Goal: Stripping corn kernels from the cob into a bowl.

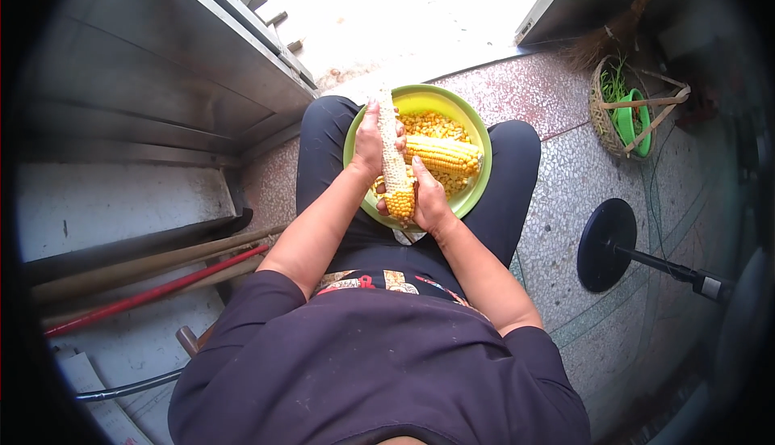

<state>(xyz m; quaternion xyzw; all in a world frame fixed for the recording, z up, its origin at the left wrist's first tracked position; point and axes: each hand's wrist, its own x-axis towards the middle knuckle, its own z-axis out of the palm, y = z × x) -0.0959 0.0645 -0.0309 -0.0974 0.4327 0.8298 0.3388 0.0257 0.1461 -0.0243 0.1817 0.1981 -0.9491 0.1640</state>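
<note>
A corn cob (396, 163), mostly stripped to pale core, is held upright in the picture over a green-rimmed bowl (482, 160). Yellow kernels still cover its near end. My left hand (369, 142) grips the bare upper part, fingers wrapped behind it. Around the near end, my right hand (428, 196) holds the cob with the thumb along its side; some of its fingers are hidden beneath. Inside the bowl, a corn cob with rows of kernels (445, 155) rests on loose corn kernels (433, 123). The bowl sits on my lap between the thighs.
Metal door panels (181, 63) flank a bright doorway. To the right are a wicker basket (599, 112) holding greens and a green plastic basket (634, 121), a straw broom (611, 33), and a round black stand base (605, 245). A red pole (157, 290) lies at left.
</note>
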